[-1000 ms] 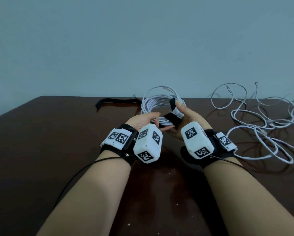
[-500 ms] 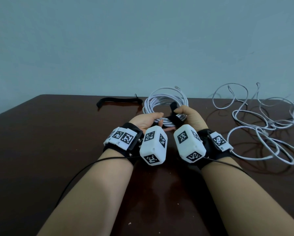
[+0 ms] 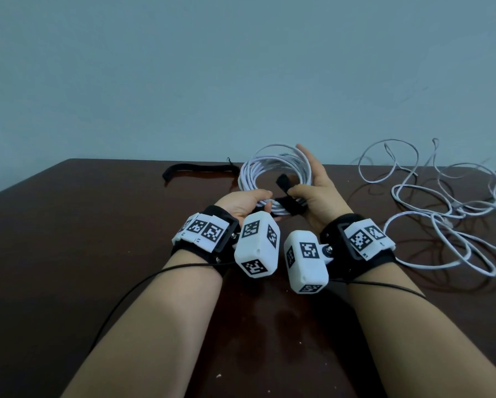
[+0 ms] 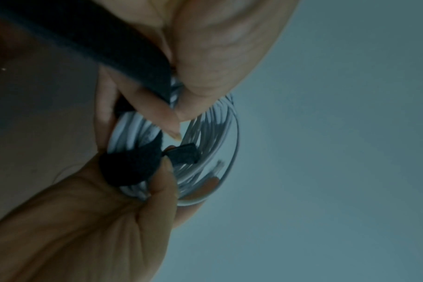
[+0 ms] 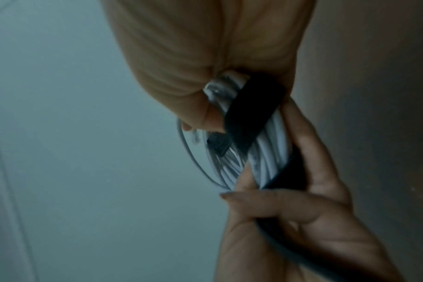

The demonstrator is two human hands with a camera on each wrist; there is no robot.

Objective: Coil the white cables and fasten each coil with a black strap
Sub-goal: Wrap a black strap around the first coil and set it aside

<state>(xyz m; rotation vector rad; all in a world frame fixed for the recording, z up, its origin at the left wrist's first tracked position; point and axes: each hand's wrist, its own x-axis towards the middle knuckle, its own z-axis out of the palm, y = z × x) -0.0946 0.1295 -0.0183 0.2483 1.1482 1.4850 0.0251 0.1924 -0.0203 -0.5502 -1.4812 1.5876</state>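
A coil of white cable (image 3: 272, 170) stands upright above the dark table, held between both hands. My left hand (image 3: 265, 201) grips the coil's near bottom part, fingers curled round the bundle (image 5: 266, 156) and a length of black strap (image 4: 123, 63). The black strap (image 3: 291, 207) wraps around the bundle there. My right hand (image 3: 294, 192) pinches the strap's free end (image 3: 283, 181) between thumb and forefinger, while its other fingers reach up straight behind the coil. In the right wrist view the strap (image 5: 249, 114) crosses the white strands.
A second black strap (image 3: 201, 168) lies flat at the table's far edge, left of the coil. Loose white cable (image 3: 442, 214) sprawls in loops over the right side of the table (image 3: 83, 225). A blue-grey wall stands behind.
The right hand has shifted from clasping the top of the coil to pinching the strap's end, its other fingers now straight behind the coil. Both wrists have drawn nearer.
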